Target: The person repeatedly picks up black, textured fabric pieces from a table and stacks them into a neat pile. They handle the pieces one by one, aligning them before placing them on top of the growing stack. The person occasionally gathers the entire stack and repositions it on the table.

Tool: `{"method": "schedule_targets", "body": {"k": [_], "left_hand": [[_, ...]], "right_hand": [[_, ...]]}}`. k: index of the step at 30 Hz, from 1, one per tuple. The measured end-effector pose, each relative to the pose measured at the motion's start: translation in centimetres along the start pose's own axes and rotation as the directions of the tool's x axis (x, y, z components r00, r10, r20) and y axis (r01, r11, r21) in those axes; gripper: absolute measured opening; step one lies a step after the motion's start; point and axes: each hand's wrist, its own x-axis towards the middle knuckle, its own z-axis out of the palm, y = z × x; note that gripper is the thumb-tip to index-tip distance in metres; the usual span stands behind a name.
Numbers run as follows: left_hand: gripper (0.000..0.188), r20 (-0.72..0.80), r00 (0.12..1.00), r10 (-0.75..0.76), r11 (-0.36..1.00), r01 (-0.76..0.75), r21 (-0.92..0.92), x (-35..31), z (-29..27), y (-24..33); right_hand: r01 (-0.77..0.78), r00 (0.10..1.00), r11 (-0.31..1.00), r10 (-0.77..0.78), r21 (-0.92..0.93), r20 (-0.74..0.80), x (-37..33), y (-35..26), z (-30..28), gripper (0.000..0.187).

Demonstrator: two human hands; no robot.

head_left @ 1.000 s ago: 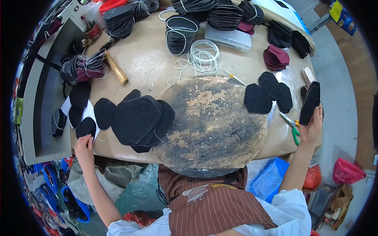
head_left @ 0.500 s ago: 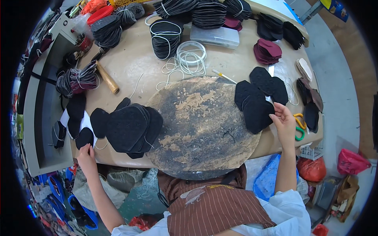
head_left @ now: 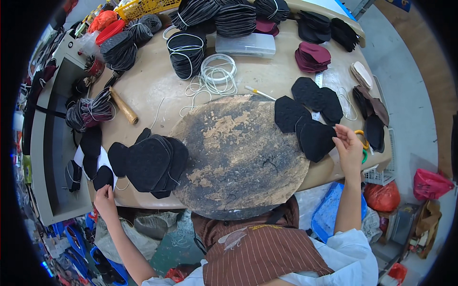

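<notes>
My right hand [head_left: 349,145] pinches the right edge of a dark, rounded fabric piece [head_left: 317,141]. That piece lies partly over another black piece [head_left: 290,114] at the right rim of the worn round wooden block [head_left: 229,162]. On the far left my left hand [head_left: 105,199] has its fingers closed at the lower edge of a small black oval piece [head_left: 103,177], which rests over white sheet material. Between my left hand and the block sits a pile of black shaped pieces [head_left: 148,163]. More black pieces [head_left: 315,95] lie beyond my right hand.
A wooden-handled tool [head_left: 123,106] lies at the left. Behind the block are loose white cord [head_left: 218,76], a clear plastic box [head_left: 245,45] and tied black stacks [head_left: 186,53]. Scissors [head_left: 365,148] with yellow and green handles lie beside my right hand. A grey trough [head_left: 45,162] borders the left.
My right hand has drawn the black piece slightly to the right, away from the pieces beside it. My left hand stays at the small oval piece. The whole view has shifted a little.
</notes>
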Motion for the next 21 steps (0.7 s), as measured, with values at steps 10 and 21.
{"method": "schedule_targets", "body": {"k": [10, 21], "left_hand": [[0.013, -0.024, 0.997, 0.072, 0.995, -0.070, 0.065, 0.0, 0.2, 0.4], [0.013, -0.093, 0.984, -0.149, 0.988, 0.152, 0.019, 0.1, 0.4, 0.5]], "right_hand": [[-0.276, 0.930, 0.725, 0.036, 0.631, 0.366, -1.9, -3.1, -1.1, 0.048], [-0.110, 0.893, 0.988, 0.052, 0.105, 0.446, -2.5, -2.6, 2.8, 0.043]]}}
